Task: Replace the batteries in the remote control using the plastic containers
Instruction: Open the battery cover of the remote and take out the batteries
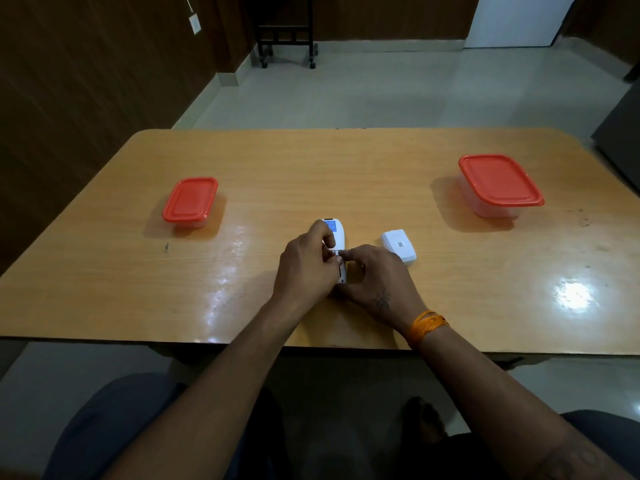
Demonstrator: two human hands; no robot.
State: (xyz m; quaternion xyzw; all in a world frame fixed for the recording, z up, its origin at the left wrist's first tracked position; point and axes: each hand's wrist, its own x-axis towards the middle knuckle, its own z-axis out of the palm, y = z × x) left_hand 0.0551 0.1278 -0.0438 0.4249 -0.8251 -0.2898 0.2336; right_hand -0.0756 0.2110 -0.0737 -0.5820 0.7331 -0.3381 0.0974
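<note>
Table (346, 168): broad glossy wooden top with rounded far corners, taking up the middle of the head view; bright glare patches near the front edge and at the right
Floor (381, 88): pale tiles beyond the table, with dark wood panelling on the wall to the left
Right container (498, 183): the larger clear plastic box with an orange-red lid closed on it, standing on the far right of the table, well apart from the hands
Left container (190, 202): a smaller clear plastic box, orange-red lid also closed, on the left side of the table, well apart from the hands; contents of either box cannot be made out
Left hand (306, 265): curled around the left side of the remote, fingers bent over its top, thumb near the open battery bay
Right hand (375, 275): closed in against the remote's right side, fingertips (343, 252) pinched at a small object at the bay; whether that object is a battery is too small to tell; an orange thread band (427, 325) wraps the wrist
Remote control (336, 237): white, lying lengthwise on the table between the two hands near the front middle, back side up, a blue label at its far end; lower half hidden by the hands
Battery cover (399, 245): small white panel with a printed code on it, lying flat on the table just right of the remote, not touching it or the right hand
</note>
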